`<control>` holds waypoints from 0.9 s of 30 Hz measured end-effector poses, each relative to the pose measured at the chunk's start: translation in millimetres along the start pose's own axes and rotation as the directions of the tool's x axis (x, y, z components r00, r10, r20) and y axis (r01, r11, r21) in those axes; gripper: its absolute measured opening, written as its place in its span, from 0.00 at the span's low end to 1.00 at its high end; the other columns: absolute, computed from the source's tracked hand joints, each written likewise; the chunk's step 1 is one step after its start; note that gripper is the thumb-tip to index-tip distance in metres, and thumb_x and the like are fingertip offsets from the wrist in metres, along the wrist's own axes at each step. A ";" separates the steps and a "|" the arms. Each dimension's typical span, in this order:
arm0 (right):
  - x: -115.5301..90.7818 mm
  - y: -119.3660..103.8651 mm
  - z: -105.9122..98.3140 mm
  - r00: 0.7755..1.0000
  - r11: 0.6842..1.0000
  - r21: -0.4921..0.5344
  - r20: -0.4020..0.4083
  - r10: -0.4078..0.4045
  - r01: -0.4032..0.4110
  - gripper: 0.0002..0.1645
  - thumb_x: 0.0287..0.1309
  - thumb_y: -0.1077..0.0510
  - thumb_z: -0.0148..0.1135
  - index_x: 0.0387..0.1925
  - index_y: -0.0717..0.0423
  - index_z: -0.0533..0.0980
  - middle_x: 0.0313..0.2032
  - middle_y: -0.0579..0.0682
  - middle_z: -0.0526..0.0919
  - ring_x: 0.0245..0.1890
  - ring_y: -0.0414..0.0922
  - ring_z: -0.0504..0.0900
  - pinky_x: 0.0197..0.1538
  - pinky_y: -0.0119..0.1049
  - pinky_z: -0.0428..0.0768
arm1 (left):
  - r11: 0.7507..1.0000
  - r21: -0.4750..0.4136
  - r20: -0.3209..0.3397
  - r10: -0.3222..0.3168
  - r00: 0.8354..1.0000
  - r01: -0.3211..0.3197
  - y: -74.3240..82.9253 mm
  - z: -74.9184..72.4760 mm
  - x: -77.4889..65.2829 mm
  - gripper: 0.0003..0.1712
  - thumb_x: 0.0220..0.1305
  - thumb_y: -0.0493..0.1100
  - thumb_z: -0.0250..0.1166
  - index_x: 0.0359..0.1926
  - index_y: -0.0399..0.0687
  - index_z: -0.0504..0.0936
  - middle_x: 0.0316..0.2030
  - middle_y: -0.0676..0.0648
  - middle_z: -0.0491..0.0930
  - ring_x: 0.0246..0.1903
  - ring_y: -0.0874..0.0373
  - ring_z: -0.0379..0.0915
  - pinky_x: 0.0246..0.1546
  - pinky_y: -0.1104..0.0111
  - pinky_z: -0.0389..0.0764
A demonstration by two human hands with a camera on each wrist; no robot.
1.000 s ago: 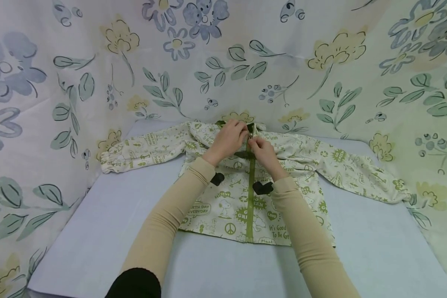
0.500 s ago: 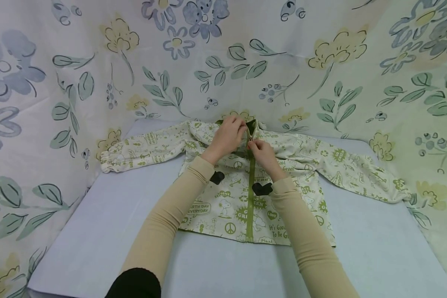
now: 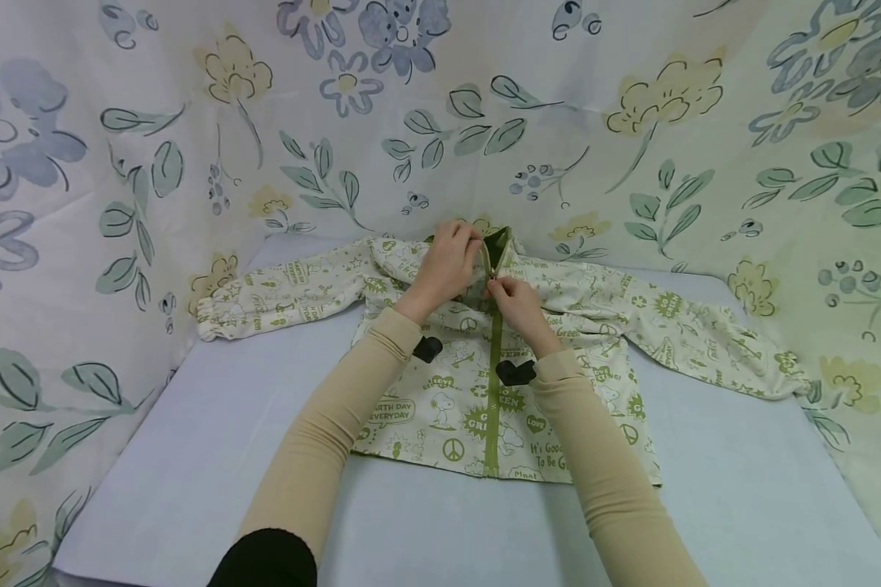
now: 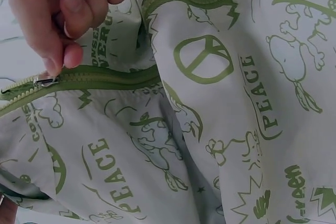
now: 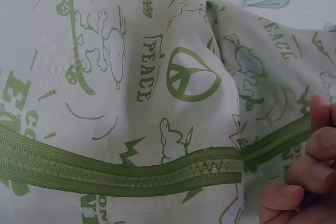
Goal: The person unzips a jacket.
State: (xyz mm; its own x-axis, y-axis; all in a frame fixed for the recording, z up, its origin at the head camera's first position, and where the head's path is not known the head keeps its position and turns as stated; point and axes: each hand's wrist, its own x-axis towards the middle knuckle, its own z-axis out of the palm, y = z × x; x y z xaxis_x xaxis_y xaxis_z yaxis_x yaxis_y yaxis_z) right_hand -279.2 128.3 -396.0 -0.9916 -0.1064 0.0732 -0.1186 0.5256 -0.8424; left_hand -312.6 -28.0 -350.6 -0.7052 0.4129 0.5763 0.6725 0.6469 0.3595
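R hand pinches zip pull; L hand grips collar edge; jkt spread front-up on tbl.

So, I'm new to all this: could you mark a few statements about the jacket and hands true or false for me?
1. The jacket lies spread on a table. True.
2. It is plain red. False: it is white and green.
3. The right hand pinches the zip pull. True.
4. Both hands are off the jacket. False: the left hand holds it near the collar.
5. The front is fastened to the very top. False: the zip parts near the collar.
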 end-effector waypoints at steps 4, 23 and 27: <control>0.8 1.6 1.6 1.000 1.000 0.021 0.002 0.008 -0.008 0.24 0.62 0.46 0.41 0.38 0.61 0.75 0.19 0.54 0.65 0.16 0.46 0.58 0.21 0.37 0.61 | 1.000 -0.006 -0.020 0.003 1.000 -0.003 -0.3 -1.7 0.7 0.11 0.67 0.41 0.42 0.41 0.41 0.70 0.37 0.45 0.64 0.37 0.54 0.58 0.36 0.69 0.63; -0.1 6.5 3.8 0.999 0.999 0.026 0.002 0.042 -0.042 0.22 0.62 0.48 0.43 0.38 0.61 0.76 0.17 0.51 0.65 0.11 0.43 0.53 0.17 0.37 0.60 | 0.976 -0.171 -0.077 -0.152 0.985 0.137 -5.5 -6.8 12.1 0.14 0.67 0.43 0.39 0.42 0.41 0.68 0.40 0.46 0.62 0.38 0.57 0.59 0.36 0.72 0.66; -0.4 7.9 4.0 0.999 0.999 0.020 0.012 0.048 -0.048 0.22 0.62 0.48 0.43 0.39 0.61 0.76 0.16 0.51 0.64 0.11 0.43 0.53 0.17 0.37 0.60 | 0.966 -0.202 -0.090 -0.185 0.979 0.164 -7.3 -9.7 14.4 0.13 0.67 0.43 0.39 0.42 0.40 0.68 0.38 0.46 0.62 0.37 0.57 0.59 0.35 0.72 0.66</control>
State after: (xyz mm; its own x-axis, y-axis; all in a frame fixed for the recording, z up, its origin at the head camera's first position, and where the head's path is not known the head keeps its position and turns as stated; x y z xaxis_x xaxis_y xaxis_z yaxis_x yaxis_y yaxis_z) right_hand -279.6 129.1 -404.8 -0.9954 -0.0916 0.0263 -0.0699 0.5132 -0.8554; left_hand -325.5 -32.9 -337.9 -0.7946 0.2262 0.5634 0.5787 0.5630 0.5900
